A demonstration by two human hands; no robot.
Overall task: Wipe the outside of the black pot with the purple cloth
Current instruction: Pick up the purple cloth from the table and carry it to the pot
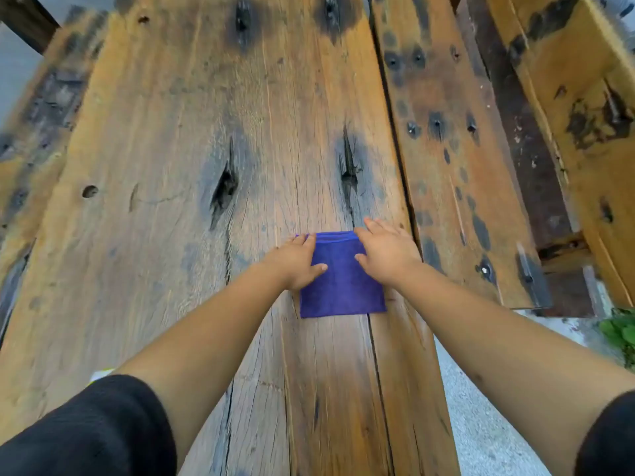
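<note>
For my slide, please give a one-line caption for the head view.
Both hands rest on a folded purple cloth on a weathered plank table.

Soft, even daylight fills the head view, bright but not harsh, with no single source to be made out. Shadows are faint: only a thin dark edge shows under the purple cloth point(342, 280) and beneath the forearms on the wooden tabletop point(171, 132). A mild sheen lies on the planks near the bottom centre. The wide lens bends the planks outward toward the edges, and the corners and the black sleeves point(103, 431) look soft and smeared.
</note>
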